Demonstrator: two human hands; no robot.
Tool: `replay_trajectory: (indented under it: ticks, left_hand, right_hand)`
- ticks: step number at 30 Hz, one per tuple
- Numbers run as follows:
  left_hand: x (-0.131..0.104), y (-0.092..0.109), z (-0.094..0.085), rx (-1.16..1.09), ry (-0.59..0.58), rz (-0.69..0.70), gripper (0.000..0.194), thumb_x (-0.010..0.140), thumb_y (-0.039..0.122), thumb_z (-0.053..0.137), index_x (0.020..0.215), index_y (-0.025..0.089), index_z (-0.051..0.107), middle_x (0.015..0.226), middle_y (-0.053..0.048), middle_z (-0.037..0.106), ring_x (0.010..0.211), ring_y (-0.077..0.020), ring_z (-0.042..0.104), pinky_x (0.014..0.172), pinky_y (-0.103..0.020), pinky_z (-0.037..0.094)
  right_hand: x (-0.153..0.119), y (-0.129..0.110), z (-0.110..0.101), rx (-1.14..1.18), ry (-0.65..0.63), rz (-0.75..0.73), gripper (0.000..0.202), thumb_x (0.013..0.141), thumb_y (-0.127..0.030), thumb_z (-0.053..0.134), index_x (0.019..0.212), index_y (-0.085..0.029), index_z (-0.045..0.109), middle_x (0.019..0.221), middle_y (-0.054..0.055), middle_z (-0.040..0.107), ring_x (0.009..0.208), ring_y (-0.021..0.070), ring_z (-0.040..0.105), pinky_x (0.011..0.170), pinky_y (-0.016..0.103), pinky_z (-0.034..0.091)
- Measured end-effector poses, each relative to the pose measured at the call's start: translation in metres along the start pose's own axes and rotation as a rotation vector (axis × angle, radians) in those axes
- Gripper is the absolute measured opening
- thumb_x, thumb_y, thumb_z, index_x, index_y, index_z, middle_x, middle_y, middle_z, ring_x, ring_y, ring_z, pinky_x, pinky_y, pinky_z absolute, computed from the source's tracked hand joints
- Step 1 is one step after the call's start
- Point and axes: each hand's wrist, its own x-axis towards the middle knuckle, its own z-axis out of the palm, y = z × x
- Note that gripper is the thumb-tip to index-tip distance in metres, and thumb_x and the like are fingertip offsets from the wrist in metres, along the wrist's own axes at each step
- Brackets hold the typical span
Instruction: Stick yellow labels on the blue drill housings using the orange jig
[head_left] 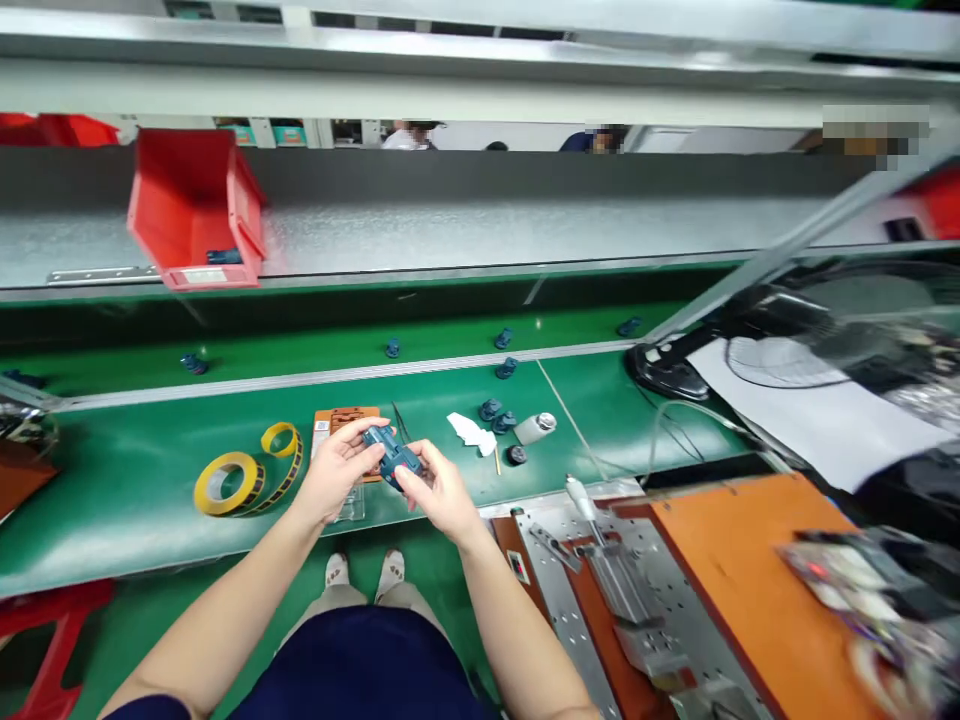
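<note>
Holding: one dark blue part (pixel 391 458), pinched between the left hand (pixel 339 472) and the right hand (pixel 441 488).

Part: directly between both hands, neither nearer; long axis slanting from the left fingers, far end, down to the right thumb, near end. Fingers curled, thumbs on top. Position: above the near edge of the green table (pixel 142 470). Behind the left hand: orange board (pixel 349 413); farther left, yellow tape roll (pixel 203 490). Right and beyond the right hand: white tissue (pixel 471 433), small blue parts (pixel 490 410), white bottle (pixel 534 429), black cap (pixel 516 455). Room: green surface between right hand and tissue; metal fixture (pixel 630 590) bounding the right forearm's side.
</note>
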Motion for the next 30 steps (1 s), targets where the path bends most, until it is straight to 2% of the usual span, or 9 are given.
replay_trajectory:
  ticks: [2, 4, 10, 13, 16, 18, 22, 25, 30]
  left_hand:
    - [0.000, 0.002, 0.021, 0.004, -0.059, 0.011, 0.049, 0.072, 0.040, 0.083, 0.114, 0.017, 0.070, 0.112, -0.013, 0.073, 0.095, -0.0253, 0.071, 0.079, -0.035, 0.059]
    - [0.003, 0.002, 0.038, 0.004, -0.131, 0.015, 0.050, 0.073, 0.040, 0.082, 0.115, 0.017, 0.069, 0.114, -0.015, 0.073, 0.093, -0.0256, 0.071, 0.080, -0.036, 0.059]
    - [0.013, -0.003, 0.074, -0.006, -0.290, 0.016, 0.048, 0.073, 0.039, 0.082, 0.113, 0.017, 0.069, 0.108, -0.013, 0.075, 0.104, -0.0277, 0.068, 0.088, -0.037, 0.055]
    - [0.016, -0.007, 0.087, 0.002, -0.312, 0.040, 0.042, 0.075, 0.039, 0.079, 0.109, 0.018, 0.067, 0.104, -0.010, 0.073, 0.098, -0.0238, 0.067, 0.084, -0.034, 0.053]
    - [0.017, -0.008, 0.099, 0.067, -0.253, 0.135, 0.028, 0.080, 0.041, 0.072, 0.096, 0.020, 0.063, 0.090, -0.002, 0.067, 0.081, -0.0162, 0.060, 0.072, -0.026, 0.049]
    - [0.019, -0.005, 0.105, 0.154, -0.231, 0.173, 0.023, 0.084, 0.042, 0.066, 0.088, 0.021, 0.060, 0.081, 0.002, 0.059, 0.071, -0.0132, 0.053, 0.066, -0.024, 0.044]
    - [0.022, 0.005, 0.109, 0.343, -0.301, 0.174, 0.023, 0.087, 0.043, 0.060, 0.081, 0.022, 0.055, 0.072, 0.005, 0.052, 0.064, -0.0128, 0.048, 0.062, -0.024, 0.041]
    - [0.026, 0.013, 0.105, 0.451, -0.368, 0.215, 0.022, 0.088, 0.042, 0.058, 0.081, 0.022, 0.053, 0.074, 0.005, 0.052, 0.066, -0.0136, 0.049, 0.064, -0.025, 0.041]
    - [0.040, 0.016, 0.095, 0.572, -0.424, 0.330, 0.019, 0.090, 0.040, 0.055, 0.085, 0.022, 0.054, 0.083, 0.003, 0.057, 0.076, -0.0148, 0.052, 0.071, -0.026, 0.040]
  right_hand:
    - [-0.011, -0.005, -0.009, 0.105, 0.034, 0.074, 0.030, 0.086, -0.051, 0.062, 0.092, -0.023, 0.052, 0.069, -0.005, 0.058, 0.050, 0.0092, 0.047, 0.044, 0.021, 0.033]
    - [-0.022, -0.009, -0.016, 0.225, 0.096, 0.102, 0.032, 0.083, -0.052, 0.063, 0.089, -0.024, 0.049, 0.067, -0.006, 0.052, 0.049, 0.0076, 0.040, 0.042, 0.019, 0.024]
    - [-0.044, -0.019, -0.034, 0.468, 0.263, 0.130, 0.040, 0.082, -0.058, 0.060, 0.080, -0.024, 0.040, 0.063, -0.007, 0.040, 0.046, 0.0053, 0.028, 0.041, 0.018, 0.008]
    - [-0.051, -0.023, -0.035, 0.598, 0.232, 0.173, 0.044, 0.082, -0.065, 0.058, 0.089, -0.025, 0.043, 0.059, -0.007, 0.045, 0.044, 0.0054, 0.026, 0.041, 0.017, 0.006]
    - [-0.055, -0.025, -0.030, 0.727, 0.131, 0.233, 0.051, 0.083, -0.072, 0.052, 0.094, -0.023, 0.046, 0.056, -0.006, 0.048, 0.042, 0.0048, 0.022, 0.040, 0.017, 0.007]
    - [-0.059, -0.025, -0.025, 0.695, 0.173, 0.215, 0.053, 0.084, -0.074, 0.051, 0.092, -0.022, 0.047, 0.059, -0.003, 0.053, 0.044, 0.0054, 0.026, 0.039, 0.017, 0.010]
    - [-0.066, -0.023, -0.016, 0.372, 0.373, 0.094, 0.046, 0.090, -0.070, 0.047, 0.092, -0.023, 0.047, 0.063, -0.003, 0.054, 0.046, 0.0077, 0.035, 0.039, 0.018, 0.019]
    - [-0.066, -0.023, -0.010, 0.187, 0.420, 0.062, 0.041, 0.096, -0.064, 0.040, 0.093, -0.024, 0.048, 0.064, -0.004, 0.053, 0.045, 0.0082, 0.034, 0.040, 0.020, 0.026]
    - [-0.053, -0.022, -0.002, 0.091, 0.505, 0.072, 0.037, 0.098, -0.061, 0.039, 0.095, -0.025, 0.050, 0.067, -0.003, 0.053, 0.046, 0.0089, 0.038, 0.039, 0.021, 0.029]
